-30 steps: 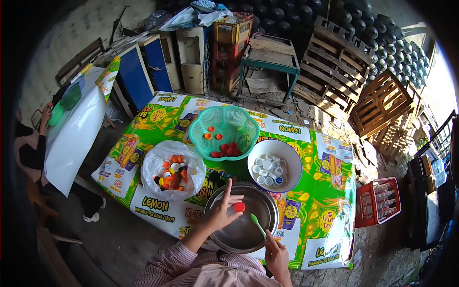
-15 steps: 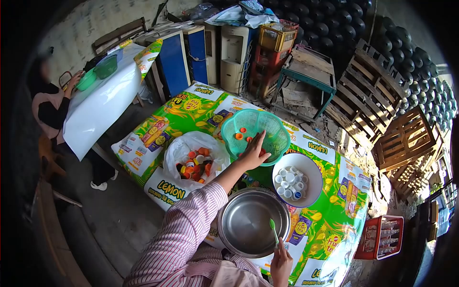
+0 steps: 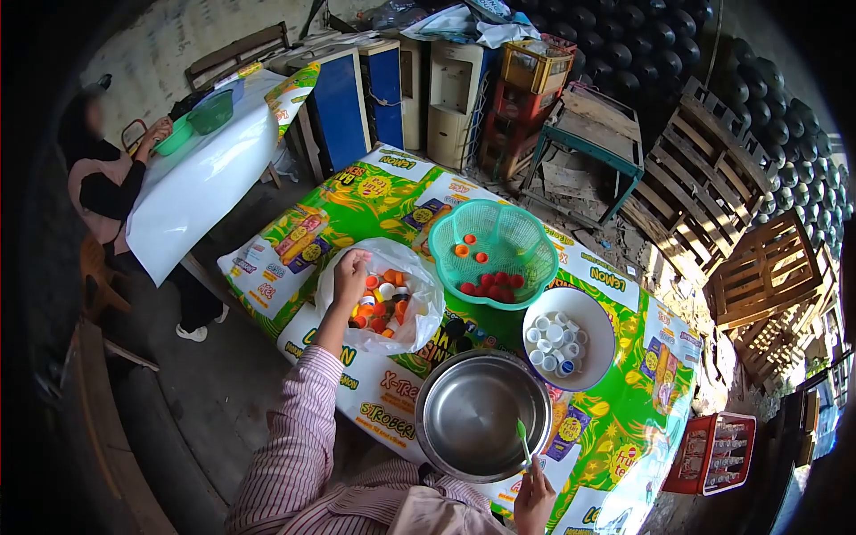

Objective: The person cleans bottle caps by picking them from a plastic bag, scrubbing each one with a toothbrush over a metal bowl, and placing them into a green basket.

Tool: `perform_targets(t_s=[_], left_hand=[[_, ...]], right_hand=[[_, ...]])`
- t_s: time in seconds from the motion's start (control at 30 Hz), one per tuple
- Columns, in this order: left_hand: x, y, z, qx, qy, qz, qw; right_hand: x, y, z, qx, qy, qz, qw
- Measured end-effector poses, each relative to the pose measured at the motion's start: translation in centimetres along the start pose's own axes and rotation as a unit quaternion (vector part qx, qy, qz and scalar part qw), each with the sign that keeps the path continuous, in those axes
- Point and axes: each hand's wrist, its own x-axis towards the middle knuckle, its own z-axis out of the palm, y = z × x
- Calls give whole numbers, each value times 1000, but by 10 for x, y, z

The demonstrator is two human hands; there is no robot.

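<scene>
My left hand (image 3: pixel 350 275) is over the far left rim of a white plastic bag (image 3: pixel 424 312), its fingers curled together; what they pinch, if anything, is hidden. Orange, red, white and dark bottle caps (image 3: pixel 378 316) fill the bag. My right hand (image 3: pixel 534 501) holds a green toothbrush (image 3: pixel 522 435), its head up, over the right rim of a steel basin (image 3: pixel 446 406). Behind the basin stands a teal plastic basket (image 3: pixel 526 241) with red caps (image 3: pixel 492 285) and a few orange ones. White caps (image 3: pixel 556 339) lie in a white bowl (image 3: pixel 599 343) to its right.
A patterned plastic cover (image 3: pixel 294 236) lies over the table, with black caps (image 3: pixel 456 328) on it. At the left another person (image 3: pixel 102 183) handles green bowls (image 3: pixel 178 135) at a second table. Wooden pallets (image 3: pixel 695 178), stacked crates (image 3: pixel 526 94) and a red crate (image 3: pixel 709 453) stand around.
My left hand has moved left from the teal basket to the plastic bag, its fingers now curled. My right hand still holds the toothbrush by the basin. The view has shifted slightly.
</scene>
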Motion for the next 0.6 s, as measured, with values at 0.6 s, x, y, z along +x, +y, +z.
perform_targets(t_s=[0.6], left_hand=[[-40, 26, -3, 361, -293, 135, 875]], right_hand=[[-6, 8, 9, -1, 30, -43, 999]])
